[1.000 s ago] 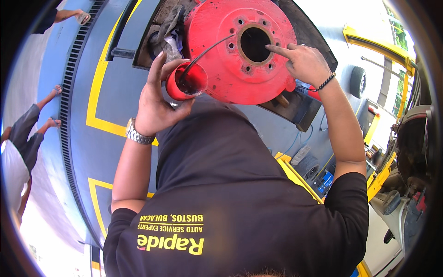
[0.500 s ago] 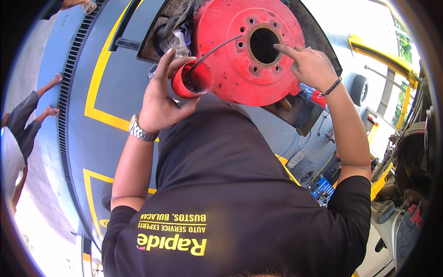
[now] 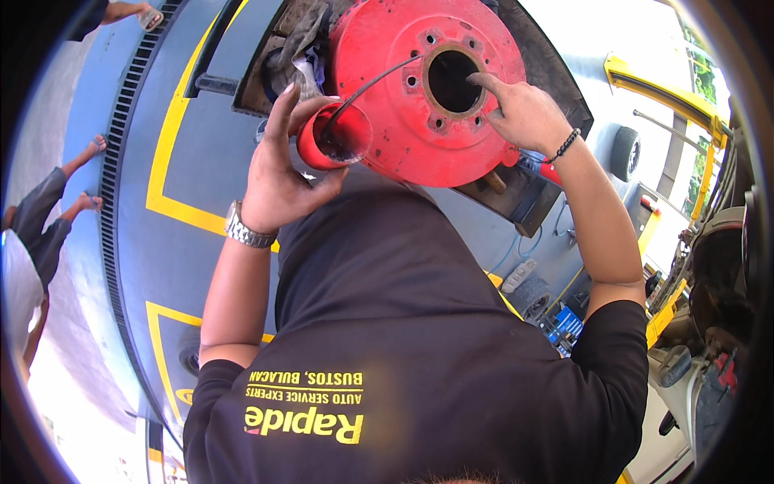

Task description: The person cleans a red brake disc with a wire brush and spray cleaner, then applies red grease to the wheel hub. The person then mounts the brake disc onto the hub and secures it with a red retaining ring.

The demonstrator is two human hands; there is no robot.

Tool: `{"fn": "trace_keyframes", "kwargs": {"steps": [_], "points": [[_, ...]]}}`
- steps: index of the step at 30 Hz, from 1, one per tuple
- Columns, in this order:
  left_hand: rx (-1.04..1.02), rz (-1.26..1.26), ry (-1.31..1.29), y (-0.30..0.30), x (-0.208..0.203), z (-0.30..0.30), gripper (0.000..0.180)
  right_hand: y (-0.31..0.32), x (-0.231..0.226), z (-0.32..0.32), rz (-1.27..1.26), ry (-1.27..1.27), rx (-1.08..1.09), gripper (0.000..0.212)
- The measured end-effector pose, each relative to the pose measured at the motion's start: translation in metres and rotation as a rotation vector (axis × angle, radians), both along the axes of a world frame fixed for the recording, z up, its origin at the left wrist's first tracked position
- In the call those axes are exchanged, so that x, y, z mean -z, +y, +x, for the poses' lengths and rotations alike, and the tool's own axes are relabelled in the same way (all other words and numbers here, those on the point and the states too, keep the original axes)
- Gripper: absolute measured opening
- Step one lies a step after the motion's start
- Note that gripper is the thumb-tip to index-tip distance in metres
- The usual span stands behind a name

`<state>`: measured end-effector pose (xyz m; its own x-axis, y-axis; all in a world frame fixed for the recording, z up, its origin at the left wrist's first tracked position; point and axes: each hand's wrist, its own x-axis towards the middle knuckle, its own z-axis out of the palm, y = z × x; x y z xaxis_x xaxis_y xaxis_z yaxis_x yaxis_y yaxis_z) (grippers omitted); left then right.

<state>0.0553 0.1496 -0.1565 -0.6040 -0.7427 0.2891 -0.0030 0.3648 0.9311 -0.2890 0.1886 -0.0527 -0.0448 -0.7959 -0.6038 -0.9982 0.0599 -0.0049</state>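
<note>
My left hand point(image 3: 278, 181) is closed around a small red cup point(image 3: 310, 145), its mouth tilted toward me. A thin dark rod point(image 3: 372, 82) stands in the cup and leans out over a red-painted brake drum point(image 3: 379, 133). Whatever lies at the bottom of the cup is dark and hard to make out. The drum has a round center hole ringed by smaller bolt holes. My right hand point(image 3: 528, 121) is at the drum's right side, its index finger stretched out with the tip at the edge of the center hole. I see nothing held in it.
A dark cart or tray point(image 3: 528, 211) supports the drum, with a crumpled grey cloth point(image 3: 302, 60) at its left. Tires point(image 3: 626, 153) and a blue tool set point(image 3: 564, 327) lie on the right. A floor drain grate point(image 3: 113, 194) runs along the left, near other people's feet point(image 3: 95, 145).
The drum, its cart and my right hand appear slightly farther left in the picture. My index fingertip stays by the center hole, and my left hand keeps its hold on the cup.
</note>
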Motion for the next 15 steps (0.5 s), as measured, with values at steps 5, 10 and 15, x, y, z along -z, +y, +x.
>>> {"fn": "trace_keyframes", "kwargs": {"steps": [5, 10, 15], "points": [[-0.012, -0.011, -0.008, -0.002, 0.001, 0.004, 0.12, 0.008, 0.009, 0.004, 0.169, -0.044, -0.075, 0.063], [-0.058, 0.031, -0.029, -0.002, 0.002, 0.012, 0.12, 0.02, 0.02, 0.039, 0.258, -0.758, 0.896, 0.062], [-0.067, 0.028, -0.027, -0.001, 0.001, 0.019, 0.12, 0.003, 0.007, 0.027, 0.229, -0.341, 0.307, 0.054]]}}
